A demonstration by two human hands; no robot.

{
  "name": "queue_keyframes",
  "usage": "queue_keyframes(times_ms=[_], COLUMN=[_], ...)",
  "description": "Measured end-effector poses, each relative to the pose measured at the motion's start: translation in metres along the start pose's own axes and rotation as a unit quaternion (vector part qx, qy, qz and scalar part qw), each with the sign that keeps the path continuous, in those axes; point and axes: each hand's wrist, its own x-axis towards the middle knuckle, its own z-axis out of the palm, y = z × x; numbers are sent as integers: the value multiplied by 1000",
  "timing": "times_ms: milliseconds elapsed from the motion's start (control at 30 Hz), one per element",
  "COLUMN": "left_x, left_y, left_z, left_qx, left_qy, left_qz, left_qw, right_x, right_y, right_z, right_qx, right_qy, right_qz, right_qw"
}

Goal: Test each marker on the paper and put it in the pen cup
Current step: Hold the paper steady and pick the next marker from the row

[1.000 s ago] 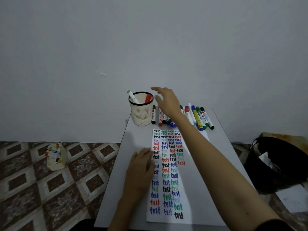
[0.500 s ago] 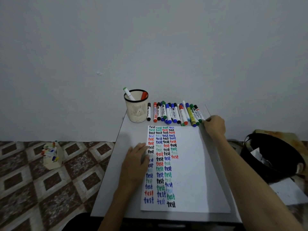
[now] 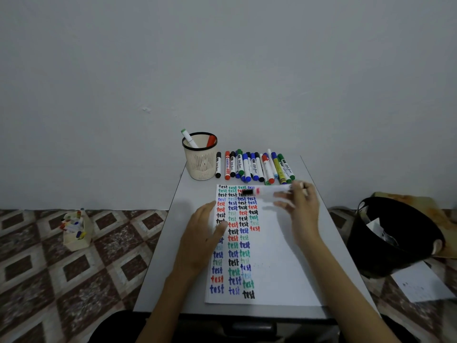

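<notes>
While the right hand [image 3: 300, 206] pinches a blurred marker [image 3: 267, 191] over the paper [image 3: 279, 256]'s far edge, left hand [image 3: 200, 238] pressing its left edge flat — a careless swing could scatter the marker row [image 3: 254, 167] beside the pen cup [image 3: 200, 164].

Pen cup [image 3: 200, 160] sits back left on the table [image 3: 184, 206] with two markers [image 3: 189, 139] in it, row of markers [image 3: 254, 167] just right of it, paper [image 3: 279, 256] in front.
</notes>
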Motion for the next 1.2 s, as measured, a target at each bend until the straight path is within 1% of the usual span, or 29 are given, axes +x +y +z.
queue_keyframes(times_ms=[67,133,200,300,367,500,700,767,833,933,1000,1133,1200], left_x=[-1,-4,-6,-10,-12,-13,-12,-11,-12,-14,-15,-12,-8], left_y=[5,7,9,13,16,16,16,15,16,19,19,14,9], left_z=[-1,0,0,-2,-5,-8,-9,-11,-12,-13,-13,-10,-6], left_qx=[9,36,42,7,-10,-37,-75,-109,-135,-131,-117,-111,-87], left_qy=[-23,-45,-45,-57,-75,-90,-81,-71,-65,-67,-63,-34,-24], left_qz=[38,67,77,80,90,86,73,61,50,59,60,27,27], left_qw=[999,996,995,995,993,992,991,990,987,987,989,993,996], right_x=[-26,-43,-55,-66,-69,-67,-66,-63,-59,-56,-52,-37,-33], right_y=[6,10,14,21,23,21,23,21,15,5,1,-3,-3], right_z=[12,23,31,38,39,38,39,37,35,35,33,19,12], right_qx=[-15,-14,-7,-32,-50,-46,-30,-10,-13,-44,-30,44,37], right_qy=[-73,-123,-161,-218,-230,-243,-246,-248,-270,-300,-281,-167,-145], right_qz=[41,57,76,104,99,102,100,103,90,69,68,73,76], right_qw=[996,991,984,970,967,964,964,963,959,950,957,982,986])
